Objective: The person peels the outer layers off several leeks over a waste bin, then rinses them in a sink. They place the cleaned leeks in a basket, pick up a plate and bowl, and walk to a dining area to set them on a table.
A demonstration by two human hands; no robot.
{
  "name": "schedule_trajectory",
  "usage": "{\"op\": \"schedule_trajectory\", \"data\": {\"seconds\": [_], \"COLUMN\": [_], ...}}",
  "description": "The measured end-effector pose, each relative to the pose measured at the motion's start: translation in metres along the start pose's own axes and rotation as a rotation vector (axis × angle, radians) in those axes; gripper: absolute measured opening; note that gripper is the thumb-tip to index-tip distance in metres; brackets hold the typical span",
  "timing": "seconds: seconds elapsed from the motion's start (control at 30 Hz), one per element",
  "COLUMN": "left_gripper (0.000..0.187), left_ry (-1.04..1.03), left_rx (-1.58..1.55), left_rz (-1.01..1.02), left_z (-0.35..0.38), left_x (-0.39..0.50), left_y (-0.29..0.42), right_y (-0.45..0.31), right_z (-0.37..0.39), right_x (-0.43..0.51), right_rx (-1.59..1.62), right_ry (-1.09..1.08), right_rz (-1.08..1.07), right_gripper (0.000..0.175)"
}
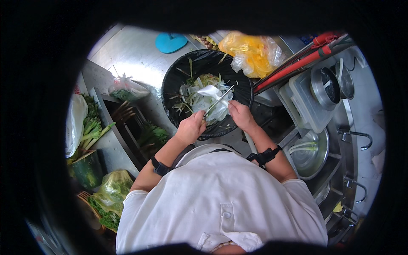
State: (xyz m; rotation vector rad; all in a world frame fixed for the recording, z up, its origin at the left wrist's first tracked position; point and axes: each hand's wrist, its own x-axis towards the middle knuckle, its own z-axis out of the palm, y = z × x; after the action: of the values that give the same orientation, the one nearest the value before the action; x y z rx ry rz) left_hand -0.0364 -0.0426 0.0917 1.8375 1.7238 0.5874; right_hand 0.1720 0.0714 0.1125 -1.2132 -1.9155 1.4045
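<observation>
My left hand [191, 127] grips a knife [220, 100] by its handle, the narrow blade slanting up to the right. My right hand [241, 115] is closed around a long white stalk [251, 143], which looks like a leek or large scallion. One part of the stalk runs down beside my right forearm; a broad pale end sticks out past my fingers towards the left. The blade crosses this end; whether it touches cannot be told. Both hands are over a round bin [231, 68] lined with a black bag. Vegetable trimmings [191, 92] and clear plastic lie inside it.
Right of me, a metal basin [310, 159] with white-green stalks sits near faucets [361, 140]. Plastic boxes [307, 102] carry a metal pot [325, 87]. Red-handled poles [293, 67] lean beside a yellow bag [251, 51]. Leafy vegetables [91, 134] and a bagged bunch [127, 89] lie left.
</observation>
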Motion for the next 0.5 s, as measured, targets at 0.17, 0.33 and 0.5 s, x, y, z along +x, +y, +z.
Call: {"op": "schedule_trajectory", "data": {"seconds": [0.17, 0.33, 0.5], "left_gripper": [0.036, 0.034, 0.041], "left_ry": [-0.198, 0.092, 0.035], "left_rx": [0.138, 0.082, -0.237], "left_rz": [-0.259, -0.165, -0.274], "left_z": [0.018, 0.010, -0.017], "left_x": [-0.042, -0.043, 0.000], "left_y": [-0.063, -0.081, -0.061], "right_y": [-0.015, -0.009, 0.002], "right_z": [-0.031, -0.047, -0.040], "right_x": [0.000, -0.008, -0.047], "right_rx": [0.282, -0.027, -0.176], "right_ry": [0.056, 0.205, 0.335], "right_rz": [-0.016, -0.033, -0.070], "right_gripper": [0.026, 0.022, 0.032]}}
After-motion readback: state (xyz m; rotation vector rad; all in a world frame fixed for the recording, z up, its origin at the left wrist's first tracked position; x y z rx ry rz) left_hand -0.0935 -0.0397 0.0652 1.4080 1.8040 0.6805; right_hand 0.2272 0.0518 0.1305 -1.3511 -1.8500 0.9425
